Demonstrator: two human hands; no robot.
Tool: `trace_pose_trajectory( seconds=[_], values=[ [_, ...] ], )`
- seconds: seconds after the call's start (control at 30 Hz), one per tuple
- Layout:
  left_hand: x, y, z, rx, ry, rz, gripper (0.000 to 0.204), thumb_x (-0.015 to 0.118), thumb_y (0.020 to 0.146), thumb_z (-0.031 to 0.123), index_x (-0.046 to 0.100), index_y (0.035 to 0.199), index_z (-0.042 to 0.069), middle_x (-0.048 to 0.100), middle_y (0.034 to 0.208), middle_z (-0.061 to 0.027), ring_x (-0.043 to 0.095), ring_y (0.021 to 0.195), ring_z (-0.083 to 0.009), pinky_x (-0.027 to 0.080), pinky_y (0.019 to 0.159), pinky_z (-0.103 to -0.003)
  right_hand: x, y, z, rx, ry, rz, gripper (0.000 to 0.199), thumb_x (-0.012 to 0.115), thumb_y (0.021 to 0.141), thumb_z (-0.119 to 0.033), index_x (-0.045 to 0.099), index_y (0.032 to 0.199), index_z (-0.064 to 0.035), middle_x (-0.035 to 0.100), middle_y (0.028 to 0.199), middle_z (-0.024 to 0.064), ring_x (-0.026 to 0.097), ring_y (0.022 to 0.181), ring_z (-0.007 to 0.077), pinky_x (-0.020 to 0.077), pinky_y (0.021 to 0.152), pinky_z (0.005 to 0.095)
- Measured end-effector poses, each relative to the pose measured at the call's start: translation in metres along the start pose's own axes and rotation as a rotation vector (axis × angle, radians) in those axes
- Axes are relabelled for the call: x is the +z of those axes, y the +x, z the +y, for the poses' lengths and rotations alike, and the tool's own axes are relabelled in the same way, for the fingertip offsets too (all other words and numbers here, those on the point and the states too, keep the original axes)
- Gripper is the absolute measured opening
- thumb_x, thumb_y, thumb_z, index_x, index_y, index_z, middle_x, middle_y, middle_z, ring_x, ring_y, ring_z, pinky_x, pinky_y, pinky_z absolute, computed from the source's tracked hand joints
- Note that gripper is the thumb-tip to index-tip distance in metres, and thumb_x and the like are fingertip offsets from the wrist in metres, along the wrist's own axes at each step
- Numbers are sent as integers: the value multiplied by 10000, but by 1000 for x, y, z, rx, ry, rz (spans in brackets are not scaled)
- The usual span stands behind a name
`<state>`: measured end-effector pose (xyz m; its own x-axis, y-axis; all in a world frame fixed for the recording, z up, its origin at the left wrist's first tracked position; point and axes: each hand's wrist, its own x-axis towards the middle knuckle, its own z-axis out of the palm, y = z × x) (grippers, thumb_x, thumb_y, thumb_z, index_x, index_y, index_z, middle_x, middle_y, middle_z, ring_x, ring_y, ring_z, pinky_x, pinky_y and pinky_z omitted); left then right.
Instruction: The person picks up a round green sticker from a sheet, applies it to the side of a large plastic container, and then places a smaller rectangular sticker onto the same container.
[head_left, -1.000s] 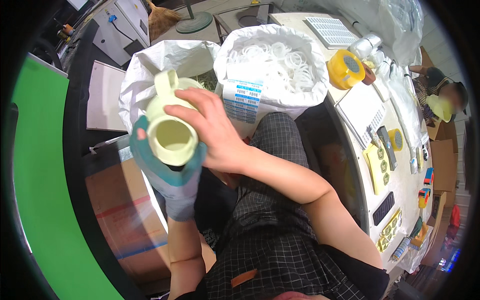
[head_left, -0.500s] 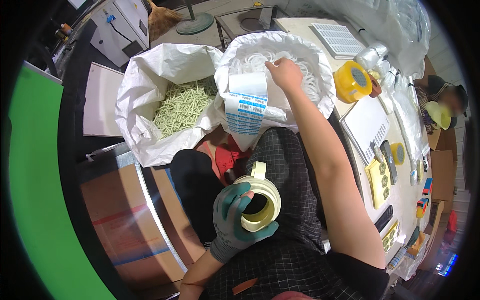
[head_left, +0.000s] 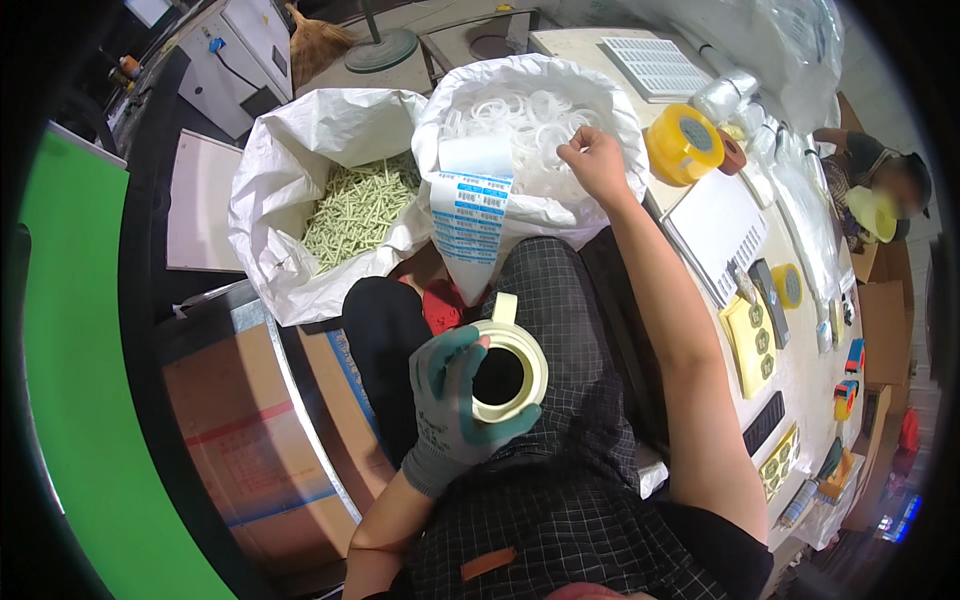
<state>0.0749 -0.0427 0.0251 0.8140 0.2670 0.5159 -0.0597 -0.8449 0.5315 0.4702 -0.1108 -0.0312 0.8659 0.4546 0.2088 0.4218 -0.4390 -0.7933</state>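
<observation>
My left hand [head_left: 445,400], in a grey and green glove, is closed round a pale yellow plastic ring-shaped fitting [head_left: 533,375] above my lap. The fitting has a wide round opening and a tab pointing away from me. My bare right hand [head_left: 598,168] is over the right side of a white woven sack [head_left: 425,135] full of translucent white rings [head_left: 525,125]. Its thumb and fingers are pinched together; what they hold, if anything, is too small to make out. A strip of blue and white labels [head_left: 470,220] hangs over the sack's near rim.
Left of it, another white sack [head_left: 270,230] holds many pale green screw-like pieces [head_left: 360,210]. The table [head_left: 690,205] at right carries yellow tape rolls [head_left: 685,145], papers [head_left: 715,235] and yellow sticker sheets [head_left: 750,345]. Cardboard boxes [head_left: 250,430] stand at left. Another person [head_left: 870,185] is at far right.
My right hand has moved right and slightly nearer over the sack of rings. My left hand still holds the fitting, now a little higher in view. The whole view has shifted slightly.
</observation>
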Motion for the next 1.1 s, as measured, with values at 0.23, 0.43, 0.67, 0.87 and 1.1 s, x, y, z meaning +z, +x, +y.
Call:
trace_pose_trajectory(
  seconds=[0.23,0.43,0.67,0.87,1.1],
  values=[
    [0,-10,5,24,57,47,860,919,675,342,564,1363,-31,581,1285,-184,567,1191,-381,510,993,-503,-6,-6,18,76,273,56,49,632,861,-55,653,863,-11,738,767,110,687,717,200,530,695,340],
    [-1,-3,7,13,11,40,888,932,699,380,529,1398,11,568,1335,-168,569,1226,-361,481,1021,-505,-21,-3,34,175,37,-47,156,648,850,-118,675,911,24,773,887,162,756,870,263,565,774,388],
    [-5,-5,-3,4,10,39,889,936,664,372,562,1363,-32,583,1316,-199,563,1222,-410,494,1035,-521,-21,-22,-21,139,-447,-98,424,772,822,-334,684,993,44,750,924,197,731,889,353,565,825,439],
    [-1,-1,7,-15,49,109,1042,944,735,392,412,1511,-55,594,1332,-192,546,1251,-394,434,1106,-516,-30,-55,-40,2,123,-132,353,754,959,-315,657,1003,21,693,874,118,656,826,193,525,746,356],
    [-8,2,-1,110,28,25,864,921,755,336,536,1440,-23,542,1384,-158,575,1207,-368,524,996,-504,-48,-202,-176,-834,-138,-438,203,821,825,-201,679,919,-90,589,757,57,644,740,282,535,677,407]
  ],
)
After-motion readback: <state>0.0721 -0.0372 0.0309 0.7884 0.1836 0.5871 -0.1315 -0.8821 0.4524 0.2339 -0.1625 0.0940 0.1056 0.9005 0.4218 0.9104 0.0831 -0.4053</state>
